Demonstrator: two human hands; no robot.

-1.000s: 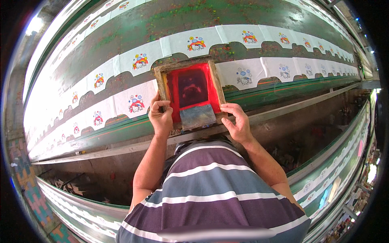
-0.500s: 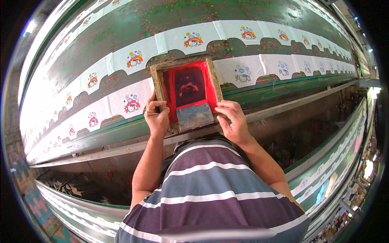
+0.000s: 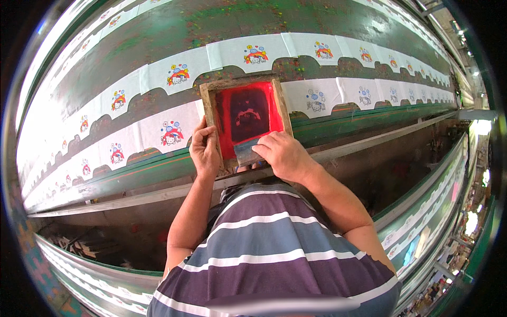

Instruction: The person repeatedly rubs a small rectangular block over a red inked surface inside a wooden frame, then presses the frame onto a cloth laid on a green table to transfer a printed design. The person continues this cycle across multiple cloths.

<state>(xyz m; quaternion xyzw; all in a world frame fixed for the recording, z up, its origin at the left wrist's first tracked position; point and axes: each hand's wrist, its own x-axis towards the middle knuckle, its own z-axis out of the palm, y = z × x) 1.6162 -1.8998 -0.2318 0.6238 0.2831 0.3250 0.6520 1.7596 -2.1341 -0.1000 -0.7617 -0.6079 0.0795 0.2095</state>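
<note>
A wooden-framed printing screen (image 3: 283, 105) lies over the near row of white cloth pieces, its inner borders coated with red ink around a dark mesh window (image 3: 251, 127). Pale rainbow-like shapes show in the mesh. My left hand (image 3: 205, 150) is closed on the frame's left bar near its lower corner. At the near end inside the frame sits a flat grey-blue squeegee (image 3: 244, 152). My right hand (image 3: 285, 154) pinches its right part, the fingers bent over the upper edge. The cloth under the screen is hidden.
Left of the frame, cloth pieces (image 3: 150, 132) bear prints with red; to its right, pieces (image 3: 327, 92) show only blue and dark outlines. A farther row (image 3: 232, 55) has multicoloured prints. A metal rail (image 3: 338, 150) runs along the green table's near edge.
My right hand has left the frame's right bar and moved left onto the squeegee. My left hand stays on the frame. The whole view has shifted slightly.
</note>
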